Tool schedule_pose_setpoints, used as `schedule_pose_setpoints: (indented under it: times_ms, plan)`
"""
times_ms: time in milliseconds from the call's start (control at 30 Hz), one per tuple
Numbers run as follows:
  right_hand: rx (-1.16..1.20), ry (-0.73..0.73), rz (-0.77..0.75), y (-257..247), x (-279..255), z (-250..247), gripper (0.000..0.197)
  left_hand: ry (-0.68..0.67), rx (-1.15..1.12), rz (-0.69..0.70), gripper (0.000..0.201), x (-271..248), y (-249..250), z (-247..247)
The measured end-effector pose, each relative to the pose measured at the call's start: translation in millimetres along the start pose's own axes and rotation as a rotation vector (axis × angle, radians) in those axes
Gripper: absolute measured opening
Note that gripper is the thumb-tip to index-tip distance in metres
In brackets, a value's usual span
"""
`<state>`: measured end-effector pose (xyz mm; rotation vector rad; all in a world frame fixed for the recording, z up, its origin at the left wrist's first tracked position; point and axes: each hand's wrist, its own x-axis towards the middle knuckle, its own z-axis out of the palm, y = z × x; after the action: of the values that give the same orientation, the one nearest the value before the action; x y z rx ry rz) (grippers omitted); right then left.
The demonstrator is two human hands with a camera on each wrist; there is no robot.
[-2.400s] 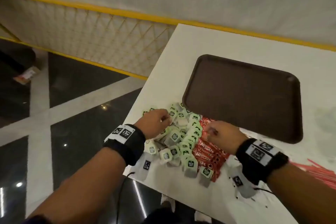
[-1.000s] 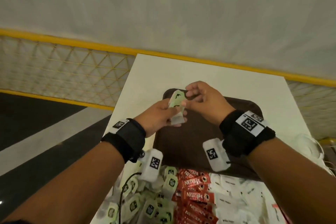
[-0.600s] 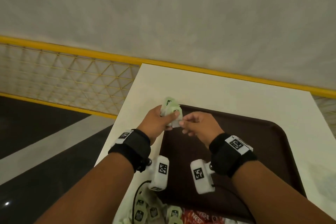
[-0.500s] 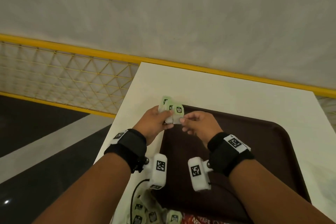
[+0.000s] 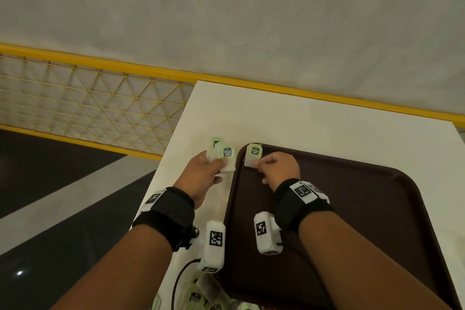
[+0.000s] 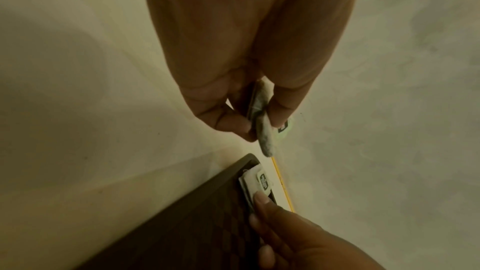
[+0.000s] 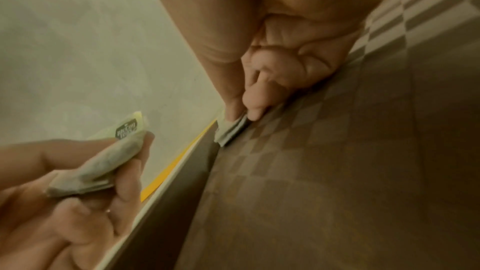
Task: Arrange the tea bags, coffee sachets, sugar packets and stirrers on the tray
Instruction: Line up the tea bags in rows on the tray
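I had my right hand [image 5: 278, 167] pinching one tea bag [image 5: 253, 157] flat into the far-left corner of the tray [image 5: 377, 209], tag end pointing away from me, presumably to start a row. My left hand [image 5: 203, 173] gripped the spare tea bags [image 5: 222, 156] upright just left of that corner, ready to feed.

tea bag [image 5: 253, 156] in tray [image 5: 352, 221] far-left corner, tray on table [image 5: 314, 123]

Left hand [image 5: 205, 171] and right hand [image 5: 278, 167], both pinching, forearms extended.
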<state>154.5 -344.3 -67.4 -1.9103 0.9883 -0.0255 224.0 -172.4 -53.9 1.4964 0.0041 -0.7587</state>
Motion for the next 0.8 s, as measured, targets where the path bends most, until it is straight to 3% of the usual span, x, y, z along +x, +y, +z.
schedule_pose_setpoints:
  times_ms: [200,333,400,600,800]
  plan:
    - [-0.090,0.067,-0.104,4,-5,-2,0.024,-0.059,-0.010,0.017,0.022,-3,-5,9]
    - [0.207,-0.174,-0.128,-7,-32,-7,0.024,-0.115,0.015,0.037,0.020,-3,-6,16]
    - [0.249,-0.233,-0.134,-6,-36,-5,0.018,-0.145,0.021,0.041,0.022,-4,-6,21]
    - [0.341,-0.103,-0.013,4,-22,-4,0.011,-0.053,-0.114,-0.039,0.025,-3,-2,16]
    - [0.156,-0.044,0.014,12,-5,10,0.014,-0.030,-0.092,-0.026,0.015,-13,1,5]
